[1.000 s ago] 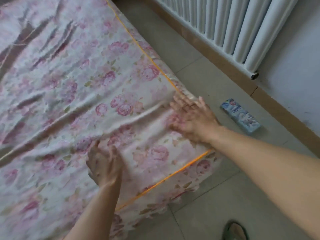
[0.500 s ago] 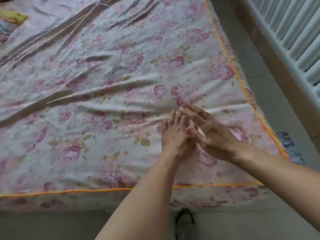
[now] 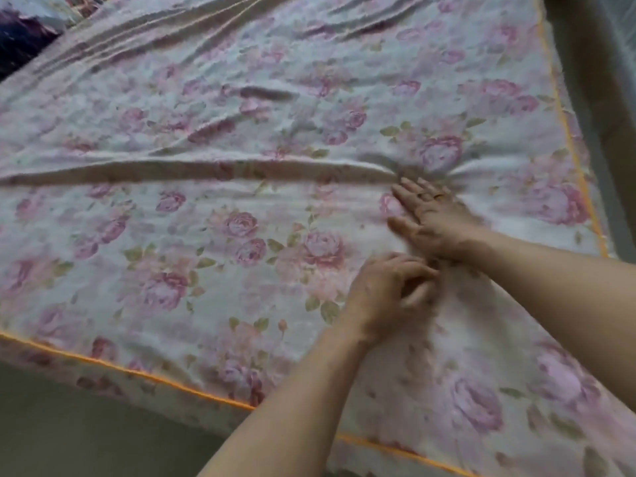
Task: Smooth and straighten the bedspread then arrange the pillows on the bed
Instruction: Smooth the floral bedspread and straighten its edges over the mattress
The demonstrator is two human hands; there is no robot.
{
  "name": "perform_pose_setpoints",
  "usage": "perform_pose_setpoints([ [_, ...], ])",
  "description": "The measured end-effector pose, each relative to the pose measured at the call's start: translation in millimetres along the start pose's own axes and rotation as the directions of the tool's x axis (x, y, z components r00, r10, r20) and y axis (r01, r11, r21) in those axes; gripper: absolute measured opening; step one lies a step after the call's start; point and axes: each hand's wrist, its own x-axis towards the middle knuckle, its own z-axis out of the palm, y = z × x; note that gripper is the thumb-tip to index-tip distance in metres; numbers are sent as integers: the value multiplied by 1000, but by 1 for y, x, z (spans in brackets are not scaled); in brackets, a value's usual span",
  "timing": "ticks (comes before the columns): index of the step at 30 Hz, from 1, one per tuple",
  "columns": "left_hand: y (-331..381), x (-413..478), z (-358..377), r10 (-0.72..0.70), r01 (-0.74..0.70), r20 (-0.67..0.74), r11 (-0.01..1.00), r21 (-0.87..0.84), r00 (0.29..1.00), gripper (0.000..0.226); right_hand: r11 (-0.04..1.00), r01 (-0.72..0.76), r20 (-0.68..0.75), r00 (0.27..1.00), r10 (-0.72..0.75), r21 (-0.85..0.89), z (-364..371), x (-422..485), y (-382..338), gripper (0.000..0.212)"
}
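Note:
The floral bedspread (image 3: 213, 235), white with pink roses and orange piping, covers the bed and fills most of the view. A long ridge of cloth runs across it from the left edge to my right hand (image 3: 426, 215). That hand lies flat with straight fingers, pressing the cloth near the bed's right side where the ridge ends in a pucker. Just below it, my left hand (image 3: 389, 290) has its fingers curled and pinches the bedspread. Several more wrinkles cross the far half of the bedspread.
A dark printed cloth item (image 3: 24, 39) lies at the far left corner of the bed; what it is stays unclear. Grey floor (image 3: 69, 428) shows below the near orange-piped edge, and a narrow strip of floor (image 3: 616, 132) runs along the right side.
The view has swung from the bed's corner to its middle. My right hand slid forward to the ridge's end, and my left hand drew back and curled its fingers on the cloth.

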Motion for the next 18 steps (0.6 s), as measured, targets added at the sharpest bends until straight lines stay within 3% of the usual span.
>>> perform_pose_setpoints([
  [2, -27, 12, -28, -175, 200, -198, 973, 113, 965, 41, 990, -114, -70, 992, 108, -84, -2, 11, 14, 69],
  [3, -45, 14, -45, -302, 371, -293, 903, 218, 907, 46, 984, -150, -92, 986, 141, -100, 3, 13, 13, 70],
  [5, -85, 7, -72, -589, 716, -417, 634, 293, 692, 66, 968, -212, -97, 975, 200, -132, 7, 17, 8, 69],
  [6, -100, 4, -82, -705, 815, -408, 499, 296, 580, 76, 966, -233, -104, 970, 222, -111, 6, 20, 6, 68],
  [8, -116, 16, -88, -781, 854, -354, 428, 296, 514, 82, 973, -230, -131, 965, 228, -3, 6, 24, -7, 64],
  [9, -115, 32, -85, -771, 833, -326, 461, 308, 547, 79, 983, -152, -174, 970, 168, 99, 5, 27, -17, 63],
  [11, -105, 67, -71, -706, 743, -257, 564, 360, 660, 68, 934, 158, -287, 956, -63, 321, -2, 31, -46, 59],
  [13, -109, 96, -47, -610, 658, -248, 681, 323, 753, 58, 809, 424, -263, 903, -341, 408, -4, 43, -72, 53],
  [14, -111, 98, -36, -657, 670, -166, 670, 319, 735, 56, 768, 506, -224, 862, -454, 393, -2, 51, -81, 51],
  [15, -115, 104, -30, -646, 677, -236, 612, 409, 727, 63, 751, 543, -165, 837, -522, 377, -1, 64, -81, 50],
  [16, -119, 110, -35, -620, 656, -230, 658, 369, 750, 76, 769, 527, -96, 841, -532, 360, -3, 79, -73, 52],
  [17, -124, 118, -45, -520, 500, -63, 772, 393, 852, 72, 819, 490, -41, 864, -502, 299, -7, 95, -57, 56],
  [18, -121, 125, -58, -440, 404, 16, 839, 364, 898, 56, 876, 445, 1, 892, -453, 184, -14, 111, -35, 61],
])
